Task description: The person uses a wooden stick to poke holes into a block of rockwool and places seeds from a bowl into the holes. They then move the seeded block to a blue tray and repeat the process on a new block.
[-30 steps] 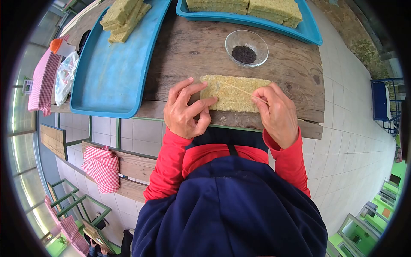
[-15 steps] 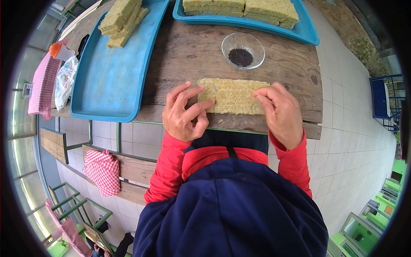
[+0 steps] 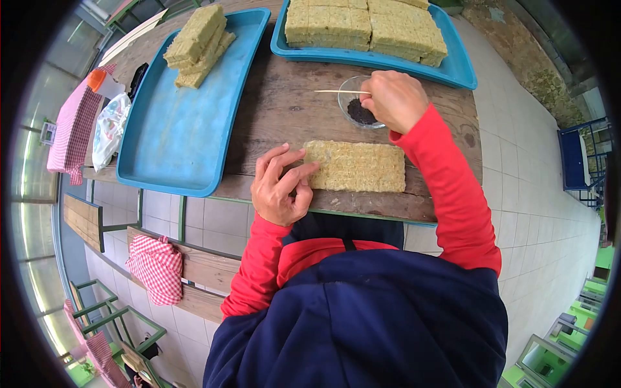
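A rectangular slab of yellowish, fibrous rockwool (image 3: 362,167) lies flat near the front edge of the wooden table. My left hand (image 3: 281,187) rests at its left end, fingers apart, fingertips touching the slab. Beyond the slab, my right hand (image 3: 396,100) pinches a thin wooden stick (image 3: 330,91) that points left. That hand is over the right side of a clear glass bowl (image 3: 344,107) and hides part of it. Small dark grains, like seeds (image 3: 361,114), lie in the bottom of the bowl.
At the back, a blue tray (image 3: 381,61) holds stacked rockwool blocks (image 3: 330,26). Another blue tray (image 3: 171,184) on the left holds a smaller stack (image 3: 197,42). A plastic bag (image 3: 110,132) and an orange-capped bottle (image 3: 103,84) are farther left. A checkered cloth (image 3: 155,268) lies on a bench.
My right hand has moved from the slab's right end up to the glass bowl, and the stick now shows clearly. My left hand stays at the slab's left end. The view has shifted slightly.
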{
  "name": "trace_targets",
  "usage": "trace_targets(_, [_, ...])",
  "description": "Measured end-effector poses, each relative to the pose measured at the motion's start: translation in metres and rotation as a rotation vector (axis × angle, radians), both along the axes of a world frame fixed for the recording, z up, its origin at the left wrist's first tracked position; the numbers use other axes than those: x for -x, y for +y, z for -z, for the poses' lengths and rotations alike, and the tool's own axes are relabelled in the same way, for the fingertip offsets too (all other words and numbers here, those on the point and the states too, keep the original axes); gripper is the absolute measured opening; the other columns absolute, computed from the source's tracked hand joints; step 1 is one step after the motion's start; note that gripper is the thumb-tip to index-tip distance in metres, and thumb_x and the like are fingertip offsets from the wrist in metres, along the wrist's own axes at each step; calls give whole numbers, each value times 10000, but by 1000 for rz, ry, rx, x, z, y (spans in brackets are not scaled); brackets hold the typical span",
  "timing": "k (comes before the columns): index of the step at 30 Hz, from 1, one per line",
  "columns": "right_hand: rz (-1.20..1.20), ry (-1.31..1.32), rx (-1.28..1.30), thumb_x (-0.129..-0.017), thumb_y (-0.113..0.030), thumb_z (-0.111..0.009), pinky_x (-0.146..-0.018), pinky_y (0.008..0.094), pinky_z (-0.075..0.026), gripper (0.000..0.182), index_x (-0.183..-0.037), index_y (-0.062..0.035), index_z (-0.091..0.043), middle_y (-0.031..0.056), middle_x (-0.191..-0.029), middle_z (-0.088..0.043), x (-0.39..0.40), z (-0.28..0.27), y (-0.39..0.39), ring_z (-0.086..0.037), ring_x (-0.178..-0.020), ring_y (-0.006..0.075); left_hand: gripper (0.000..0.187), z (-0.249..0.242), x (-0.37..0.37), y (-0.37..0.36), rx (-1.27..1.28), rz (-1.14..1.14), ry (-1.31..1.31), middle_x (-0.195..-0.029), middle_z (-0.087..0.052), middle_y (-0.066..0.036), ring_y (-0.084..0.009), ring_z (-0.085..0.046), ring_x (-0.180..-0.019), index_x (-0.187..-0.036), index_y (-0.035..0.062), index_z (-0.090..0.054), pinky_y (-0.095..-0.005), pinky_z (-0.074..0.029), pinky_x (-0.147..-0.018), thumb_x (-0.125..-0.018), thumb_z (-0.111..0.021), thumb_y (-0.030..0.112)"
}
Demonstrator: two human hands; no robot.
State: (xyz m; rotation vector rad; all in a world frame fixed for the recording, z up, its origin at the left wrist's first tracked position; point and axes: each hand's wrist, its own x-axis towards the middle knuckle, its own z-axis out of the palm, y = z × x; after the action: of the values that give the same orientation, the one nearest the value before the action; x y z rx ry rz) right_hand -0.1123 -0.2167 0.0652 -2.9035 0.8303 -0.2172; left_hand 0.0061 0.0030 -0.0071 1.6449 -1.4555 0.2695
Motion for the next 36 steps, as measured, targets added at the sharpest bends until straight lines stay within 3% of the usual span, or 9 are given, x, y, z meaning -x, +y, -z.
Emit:
trace_targets(4, [21,117,51,-786,-144,-672,-701,427,-522,100,-776,-47,-692,150,-761,-671,-14,12,-1,-657,-774,338,317,-1,1,-1,34,-23,7,-976,-687,-103,-333,-605,-1019,-910,72,-730,-399,-463,-901,-663,-531,61])
trace_targets(7, [1,90,55,-754,-69,-610,-681,438,-545,104,-744,-8,-694,219,-816,-681,-16,7,5,-681,-786,364,345,0,-2,2,102,28,58,-969,-686,-134,-343,-611,-1004,-972,19,-703,-411,-461,-897,-717,-485,98])
trace_targets(13, [16,96,63,-766,-80,-610,-679,437,-545,112,-755,-9,-696,214,-807,-683,-18,11,4,-681,-778,367,384,2,-3,2,109,19,64,-960,-680,-165,-357,-618,-982,-1008,-24,-678,-420,-455,-893,-791,-426,167])
trace_targets(17, [32,58,61,-782,-118,-642,-662,432,-533,104,-767,-34,-701,184,-770,-676,-15,10,4,-669,-742,349,376,1,-3,2,100,30,67,-953,-682,-164,-356,-618,-975,-1002,-23,-678,-420,-456,-894,-777,-431,149])
trace_targets(19, [46,32,72,-797,-155,-676,-651,434,-520,105,-779,-56,-705,155,-737,-670,-11,10,4,-654,-711,339,352,2,-4,1,124,35,19,-929,-674,-123,-330,-616,-950,-1035,26,-685,-399,-469,-868,-768,-471,109])
trace_targets(22, [17,-36,70,-804,-153,-671,-650,432,-513,102,-799,-56,-704,131,-763,-665,-1,6,9,-648,-718,325,345,1,-4,1,120,29,20,-924,-675,-118,-330,-617,-948,-1023,28,-689,-397,-470,-867,-756,-479,92])
trace_targets(25, [-16,-291,145,-816,-140,-656,-639,417,-498,101,-803,-43,-684,124,-784,-639,23,-4,25,-632,-713,319,350,-1,-2,2,69,18,51,-934,-681,-161,-348,-618,-967,-973,-19,-687,-414,-457,-892,-760,-440,107])
trace_targets(30, [27,-398,-157,-806,-104,-654,-568,399,-467,61,-774,-59,-627,87,-757,-579,82,-24,71,-604,-631,291,327,-1,-1,1,59,9,21,-917,-681,-131,-331,-619,-953,-972,5,-691,-400,-463,-880,-748,-464,79])
trace_targets(36, [66,-449,-294,-784,-63,-688,-526,361,-451,46,-793,-64,-642,68,-732,-554,111,20,96,-587,-596,262,312,-1,-1,0,71,6,-21,-911,-688,-99,-316,-620,-935,-957,17,-692,-385,-474,-865,-729,-481,51])
